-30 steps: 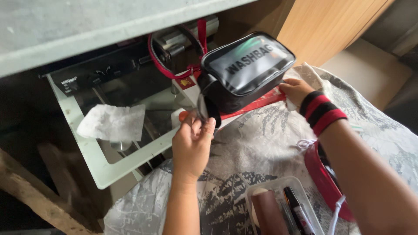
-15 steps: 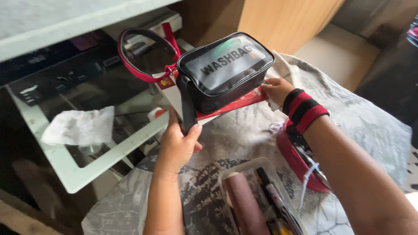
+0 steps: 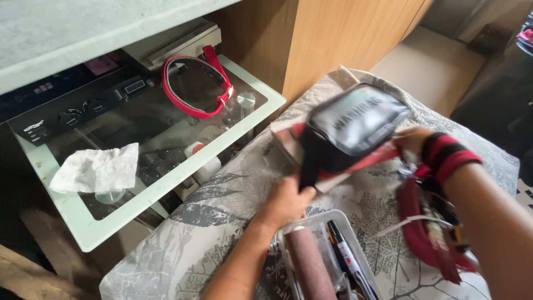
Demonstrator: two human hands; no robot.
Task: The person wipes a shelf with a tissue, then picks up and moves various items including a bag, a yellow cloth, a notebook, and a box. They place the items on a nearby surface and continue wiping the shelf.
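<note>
The black wash bag with a clear plastic front (image 3: 355, 125), blurred, is carried over the grey leaf-print cloth (image 3: 222, 194); the left hand (image 3: 286, 203) has its grip clamped on the bag's black strap, the right hand (image 3: 413, 141), red-and-black wristband, clamped on its far end with a red flat packet (image 3: 366, 162) under it

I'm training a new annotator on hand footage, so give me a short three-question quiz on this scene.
1. True or false: both hands hold the black zippered pouch with a translucent top.
2. What lies on the glass shelf beside the red-rimmed oval case?
3. The clear plastic tray sits on: A) patterned grey cloth B) the shelf.

Key: 1 true, left hand and right hand. 2 a crumpled white tissue. 3 A.
</note>
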